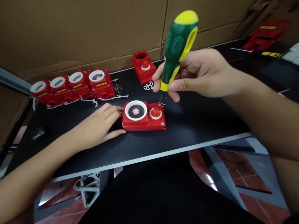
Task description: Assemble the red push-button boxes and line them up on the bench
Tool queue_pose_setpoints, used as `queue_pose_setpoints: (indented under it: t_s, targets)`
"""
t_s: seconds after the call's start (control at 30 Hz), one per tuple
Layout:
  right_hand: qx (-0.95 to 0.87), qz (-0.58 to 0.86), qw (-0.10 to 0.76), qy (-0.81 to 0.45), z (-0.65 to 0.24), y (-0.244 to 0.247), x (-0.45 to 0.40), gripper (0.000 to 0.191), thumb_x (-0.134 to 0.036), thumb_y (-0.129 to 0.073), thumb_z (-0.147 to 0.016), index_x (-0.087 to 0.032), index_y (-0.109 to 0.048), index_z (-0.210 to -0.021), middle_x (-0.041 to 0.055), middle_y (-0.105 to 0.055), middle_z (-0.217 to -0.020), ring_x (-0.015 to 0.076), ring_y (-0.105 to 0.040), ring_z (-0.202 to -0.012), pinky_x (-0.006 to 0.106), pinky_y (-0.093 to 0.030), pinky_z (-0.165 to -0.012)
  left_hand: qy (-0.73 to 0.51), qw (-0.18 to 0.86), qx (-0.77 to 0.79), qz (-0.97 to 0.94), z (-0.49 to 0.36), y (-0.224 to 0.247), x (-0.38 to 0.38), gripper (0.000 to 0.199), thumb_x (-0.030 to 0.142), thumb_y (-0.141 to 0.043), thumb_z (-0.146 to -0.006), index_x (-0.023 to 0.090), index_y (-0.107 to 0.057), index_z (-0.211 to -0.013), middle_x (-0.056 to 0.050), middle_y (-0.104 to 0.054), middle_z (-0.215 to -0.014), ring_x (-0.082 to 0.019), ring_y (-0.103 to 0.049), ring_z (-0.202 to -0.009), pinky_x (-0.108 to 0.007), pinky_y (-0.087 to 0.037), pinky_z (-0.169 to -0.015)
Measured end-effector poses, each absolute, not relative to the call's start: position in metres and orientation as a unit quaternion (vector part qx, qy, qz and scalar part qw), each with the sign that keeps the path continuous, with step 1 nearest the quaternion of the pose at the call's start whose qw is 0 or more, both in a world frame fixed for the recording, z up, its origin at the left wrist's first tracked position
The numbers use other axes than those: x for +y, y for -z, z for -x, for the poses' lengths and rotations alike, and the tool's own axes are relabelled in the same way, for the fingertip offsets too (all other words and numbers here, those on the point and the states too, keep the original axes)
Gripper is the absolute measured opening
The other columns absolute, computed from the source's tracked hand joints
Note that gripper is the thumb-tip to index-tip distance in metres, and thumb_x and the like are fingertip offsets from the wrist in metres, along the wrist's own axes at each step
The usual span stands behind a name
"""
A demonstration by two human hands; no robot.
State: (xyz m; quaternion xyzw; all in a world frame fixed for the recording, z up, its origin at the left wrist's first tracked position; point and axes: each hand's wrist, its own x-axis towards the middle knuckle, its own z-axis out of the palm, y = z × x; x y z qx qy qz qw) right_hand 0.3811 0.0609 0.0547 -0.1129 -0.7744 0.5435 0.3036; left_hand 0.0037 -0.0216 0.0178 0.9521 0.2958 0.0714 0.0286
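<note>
Black, pale-edged table (198, 121); brown cardboard (93, 31) behind, reddish tiled floor (272, 208) below. Right fingers (181, 84) grip green-yellow screwdriver (179, 39); left fingers (115, 114), spread, touch red rectangular box (149, 123).

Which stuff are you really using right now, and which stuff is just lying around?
In use:
- green-and-yellow screwdriver, in the right hand
- front red box, at the screwdriver's tip, with the left hand against its side

Seemingly just lying around:
- four red boxes in a row
- single red box behind
- black rounded thing
</note>
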Motion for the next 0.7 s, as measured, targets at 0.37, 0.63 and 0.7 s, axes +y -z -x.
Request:
queue_pose_setpoints:
  t_s: [0.37, 0.63, 0.7]
  targets:
    - [-0.775, 0.198, 0.395, -0.452, -0.376, -0.066, 0.046, 0.054, -0.055, -0.093, -0.102, -0.019, -0.066, -0.072, -0.0041, -0.064, -0.061, 0.0056, -0.049, -0.05, 0.026, -0.038, -0.054, -0.08, 0.036, 0.299, -0.95, -0.003, -0.018, -0.024, 0.047, 0.057, -0.061, -0.125, 0.013, -0.071, -0.137, -0.024, -0.076, -0.151, -0.038, -0.071, -0.128, -0.053, -0.063, -0.114]
    - [-0.859, 0.346, 0.237, -0.292, -0.374, -0.059, 0.051, 0.038, -0.047, -0.068, -0.111, -0.019, -0.09, -0.096, 0.002, -0.076, -0.083, 0.0125, -0.057, -0.07, 0.031, -0.042, -0.072, -0.094, -0.018, 0.291, -0.952, -0.002, -0.018, -0.027, 0.051, 0.066, -0.068, -0.12, 0.016, -0.075, -0.125, -0.025, -0.074, -0.157, -0.04, -0.076, -0.129, -0.056, -0.067, -0.113]
    - [-0.869, 0.334, 0.233, -0.282, -0.374, -0.057, 0.05, 0.038, -0.047, -0.068, -0.112, -0.019, -0.091, -0.098, 0.0011, -0.072, -0.08, 0.0111, -0.052, -0.068, 0.03, -0.039, -0.072, -0.1, -0.035, 0.281, -0.954, -0.002, -0.019, -0.027, 0.049, 0.064, -0.066, -0.121, 0.015, -0.074, -0.122, -0.026, -0.075, -0.155, -0.039, -0.076, -0.127, -0.055, -0.067, -0.11]
